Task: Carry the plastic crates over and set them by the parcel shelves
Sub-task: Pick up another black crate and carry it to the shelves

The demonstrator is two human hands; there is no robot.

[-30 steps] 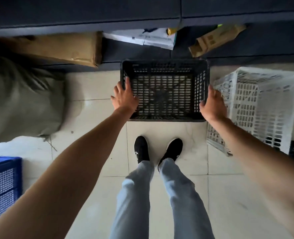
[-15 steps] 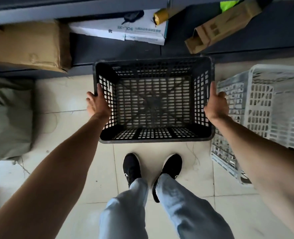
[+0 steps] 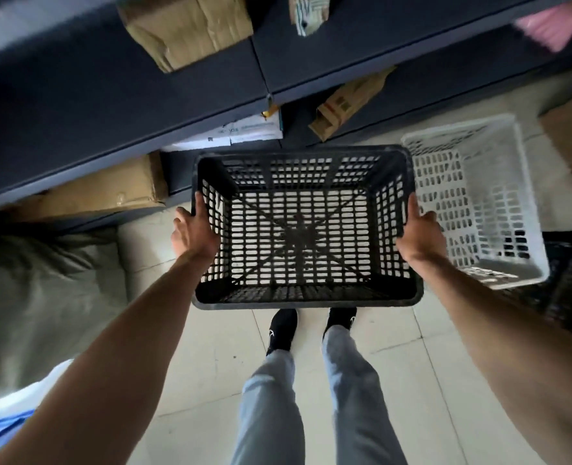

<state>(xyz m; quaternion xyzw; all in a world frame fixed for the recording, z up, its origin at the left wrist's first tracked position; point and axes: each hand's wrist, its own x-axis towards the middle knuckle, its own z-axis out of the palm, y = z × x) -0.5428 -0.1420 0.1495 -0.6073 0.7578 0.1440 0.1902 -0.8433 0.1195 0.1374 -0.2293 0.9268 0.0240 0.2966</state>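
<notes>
I note the left hand [image 3: 193, 233] and right hand [image 3: 419, 233] each clamped on a short side wall of the black crate [image 3: 306, 298], thumbs hooked over its rim, both arms stretched forward and down. The crate is held level and open side up above the tiled floor [image 3: 210, 370], ahead of two black shoes [image 3: 282, 330], its far edge near the dark shelves [image 3: 110, 105]. I count one white crate [image 3: 486, 196] just beside it on the right, and four brown parcels on the shelves.
</notes>
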